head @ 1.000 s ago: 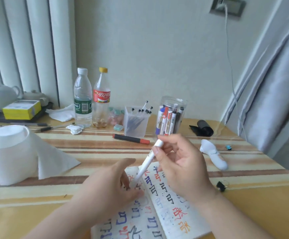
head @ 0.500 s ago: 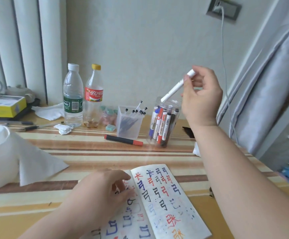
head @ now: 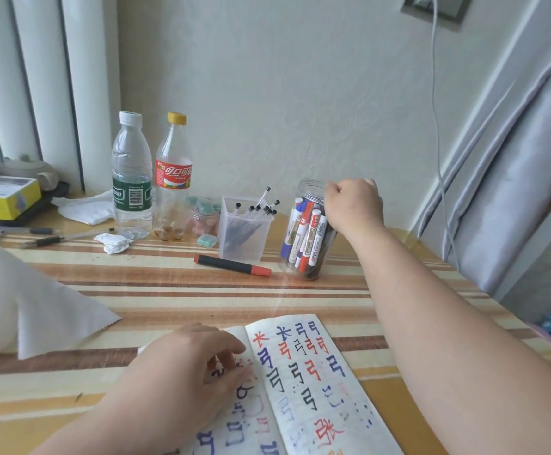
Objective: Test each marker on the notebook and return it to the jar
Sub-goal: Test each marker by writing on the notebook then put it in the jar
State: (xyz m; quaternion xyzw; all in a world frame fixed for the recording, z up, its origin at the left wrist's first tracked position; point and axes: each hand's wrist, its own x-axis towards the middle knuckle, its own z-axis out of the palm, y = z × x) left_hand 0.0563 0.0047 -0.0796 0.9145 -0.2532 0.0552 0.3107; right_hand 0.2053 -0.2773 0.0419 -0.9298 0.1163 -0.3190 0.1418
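My right hand point(head: 354, 205) is at the jar point(head: 310, 187) mouth, fingers curled, back toward me; I cannot tell if it pinches anything. The markers point(head: 307, 234) stand just under and left of it, long axes leaning up toward the hand. One loose marker point(head: 233, 266) lies flat on the surface point(head: 169, 290), farther left, axis crosswise. My left hand point(head: 182, 372), fingers relaxed, presses the notebook point(head: 316, 389) nearer me. The right hand is nearer.

A bare strip of table point(head: 169, 300) crosses between the notebook point(head: 316, 372) at the near edge and the lone marker point(head: 233, 265). Behind it, bottles point(head: 131, 178), pen cup point(head: 244, 238) and jar point(head: 303, 257) crowd the far edge; the right hand point(head: 354, 205) covers the jar's mouth.
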